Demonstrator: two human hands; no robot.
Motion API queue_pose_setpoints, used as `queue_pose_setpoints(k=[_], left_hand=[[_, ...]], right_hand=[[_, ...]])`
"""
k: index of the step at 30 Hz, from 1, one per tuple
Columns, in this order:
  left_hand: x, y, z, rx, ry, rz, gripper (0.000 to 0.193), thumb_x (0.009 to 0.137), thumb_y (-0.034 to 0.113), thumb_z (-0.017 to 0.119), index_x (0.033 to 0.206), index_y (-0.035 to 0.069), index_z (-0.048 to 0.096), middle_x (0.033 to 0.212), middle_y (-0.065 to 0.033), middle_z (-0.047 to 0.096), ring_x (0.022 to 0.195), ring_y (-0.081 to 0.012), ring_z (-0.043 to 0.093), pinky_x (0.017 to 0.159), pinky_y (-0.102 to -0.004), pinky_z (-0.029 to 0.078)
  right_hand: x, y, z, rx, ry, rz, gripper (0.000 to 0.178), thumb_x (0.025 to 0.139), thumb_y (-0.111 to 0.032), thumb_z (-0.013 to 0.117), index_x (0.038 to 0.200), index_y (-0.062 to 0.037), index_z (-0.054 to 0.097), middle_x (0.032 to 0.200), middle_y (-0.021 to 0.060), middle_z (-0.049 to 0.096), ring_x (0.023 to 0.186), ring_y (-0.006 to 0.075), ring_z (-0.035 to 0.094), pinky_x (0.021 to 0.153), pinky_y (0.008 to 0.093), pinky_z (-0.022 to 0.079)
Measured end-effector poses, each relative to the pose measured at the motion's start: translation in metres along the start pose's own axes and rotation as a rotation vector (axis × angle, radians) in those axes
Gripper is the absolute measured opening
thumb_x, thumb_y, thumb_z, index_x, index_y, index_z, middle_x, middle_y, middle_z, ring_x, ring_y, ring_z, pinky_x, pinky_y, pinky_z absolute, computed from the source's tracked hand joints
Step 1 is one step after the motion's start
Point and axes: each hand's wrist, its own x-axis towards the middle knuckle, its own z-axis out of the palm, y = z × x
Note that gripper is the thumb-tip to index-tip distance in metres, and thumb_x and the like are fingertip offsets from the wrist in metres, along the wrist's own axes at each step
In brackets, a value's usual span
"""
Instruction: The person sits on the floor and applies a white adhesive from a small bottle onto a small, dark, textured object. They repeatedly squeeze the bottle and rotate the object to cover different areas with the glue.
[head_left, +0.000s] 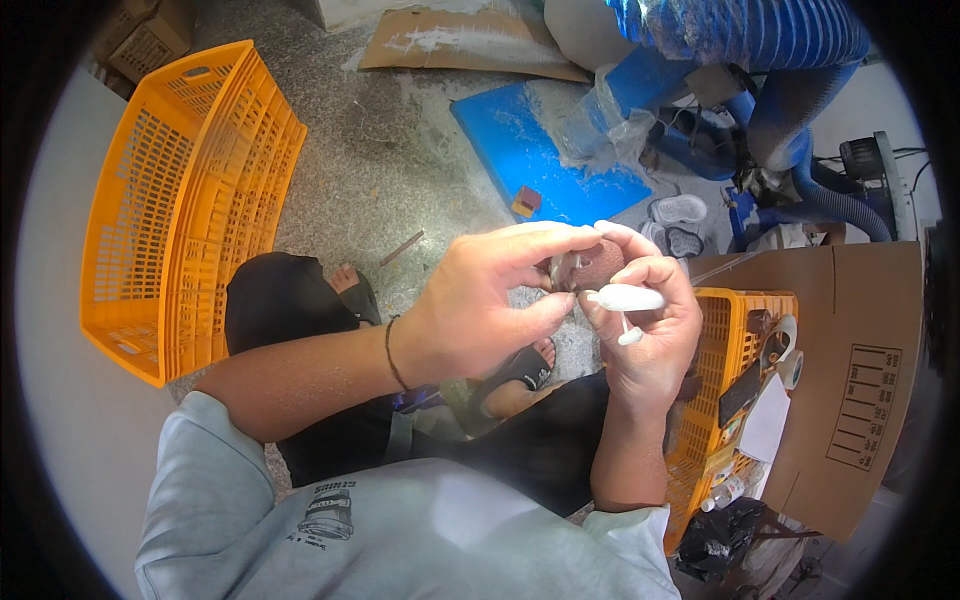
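In front of my chest both hands are close together, with their fingertips almost meeting. My left hand (490, 285) curls its forefinger and thumb round a reddish-brown, rough-looking rounded piece (602, 264), which looks like folded sandpaper. A small greyish, shiny part (563, 270) shows beside it, too small to name. My right hand (650, 335) grips a smooth white elongated piece (630, 298) that has a thin stem and a small tab hanging below. Its fingers also reach to the brown piece. Where the fingertips meet, the exact contact is hidden.
Stacked orange crates (190, 210) stand on the left. On the right, another orange crate (715, 370) holds assorted pieces beside a cardboard sheet (845, 370). Ahead lies a dusty blue board (510, 140) with a small brown block (526, 202); a blue corrugated hose (760, 35) hangs above.
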Motion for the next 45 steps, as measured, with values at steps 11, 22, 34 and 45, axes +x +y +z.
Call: queue_pose_setpoints(k=[11, 22, 34, 45], left_hand=[[0.0005, -0.0014, 0.0003, 0.086, 0.026, -0.011, 0.051, 0.087, -0.01, 0.063, 0.138, -0.007, 0.057, 0.131, -0.0162, 0.065, 0.115, -0.0186, 0.066, 0.099, -0.0321, 0.054], [-0.0009, -0.0038, 0.0002, 0.005, 0.044, -0.122, 0.052, 0.09, -0.01, 0.065, 0.14, -0.008, 0.054, 0.131, -0.0167, 0.064, 0.116, -0.0195, 0.065, 0.102, -0.0331, 0.053], [0.0026, -0.0063, 0.0026, -0.179, 0.081, -0.096, 0.052, 0.089, -0.01, 0.063, 0.139, -0.01, 0.053, 0.13, -0.0185, 0.064, 0.119, -0.0217, 0.064, 0.102, -0.0328, 0.053], [0.0054, -0.0026, 0.003, -0.069, 0.081, -0.137, 0.056, 0.088, -0.006, 0.069, 0.141, -0.01, 0.052, 0.131, -0.0179, 0.064, 0.117, -0.0182, 0.063, 0.102, -0.0302, 0.051]], right_hand=[[0.0016, -0.0018, 0.0035, -0.082, 0.01, -0.006, 0.021, 0.078, -0.009, 0.082, 0.086, -0.002, 0.063, 0.13, 0.0189, 0.064, 0.115, 0.0203, 0.061, 0.097, 0.0326, 0.048], [0.0039, 0.002, 0.0039, -0.099, 0.003, 0.013, 0.023, 0.076, -0.004, 0.081, 0.09, -0.0031, 0.062, 0.129, 0.0206, 0.063, 0.115, 0.0214, 0.061, 0.1, 0.0349, 0.047], [0.0064, 0.0027, 0.0061, -0.1, 0.039, 0.057, 0.017, 0.076, 0.0, 0.077, 0.087, -0.0021, 0.063, 0.122, 0.0156, 0.067, 0.115, 0.0182, 0.061, 0.096, 0.0318, 0.047], [0.0099, 0.0061, 0.0017, -0.14, 0.0, 0.093, 0.024, 0.079, -0.003, 0.081, 0.092, -0.0005, 0.061, 0.129, 0.0143, 0.063, 0.103, 0.0144, 0.063, 0.085, 0.0284, 0.055]])
